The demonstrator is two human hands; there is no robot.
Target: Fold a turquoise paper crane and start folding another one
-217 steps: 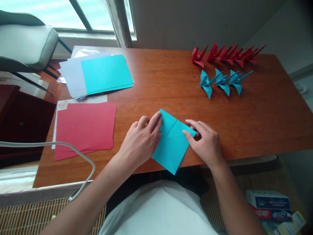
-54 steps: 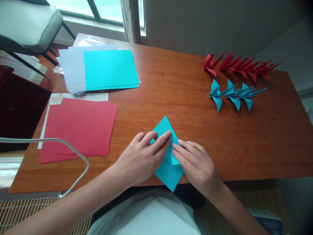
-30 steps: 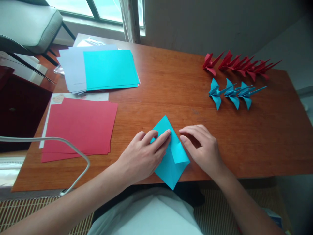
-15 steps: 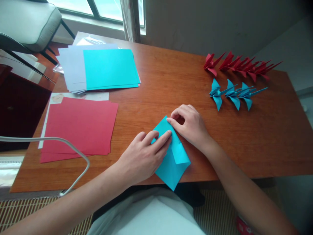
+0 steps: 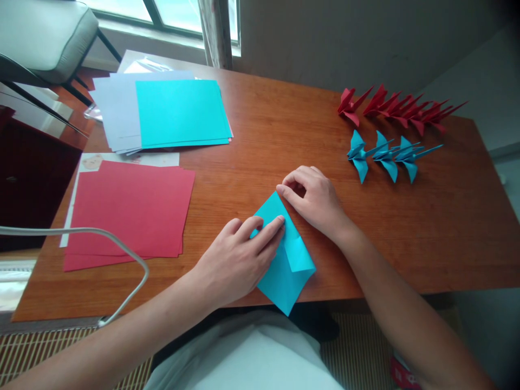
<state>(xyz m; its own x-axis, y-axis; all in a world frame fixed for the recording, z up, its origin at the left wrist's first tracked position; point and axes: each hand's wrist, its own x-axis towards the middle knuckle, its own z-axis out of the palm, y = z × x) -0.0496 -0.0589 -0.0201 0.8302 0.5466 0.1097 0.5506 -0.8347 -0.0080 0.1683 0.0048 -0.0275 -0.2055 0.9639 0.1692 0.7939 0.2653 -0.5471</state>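
Pressing blue paper [image 5: 289, 276] with left hand [image 5: 242, 253].

Before me on the table [image 5: 260, 146], the folded paper [image 5: 298, 254] lies under my left hand [image 5: 244, 254], its near corner past the table's edge; my right hand [image 5: 313, 196] is at its far corner. To my left lies one paper stack [image 5: 130, 208], another stack [image 5: 182, 114] behind it. Far right stands a row of three origami cranes [image 5: 384, 154], a second row [image 5: 396, 107] behind.
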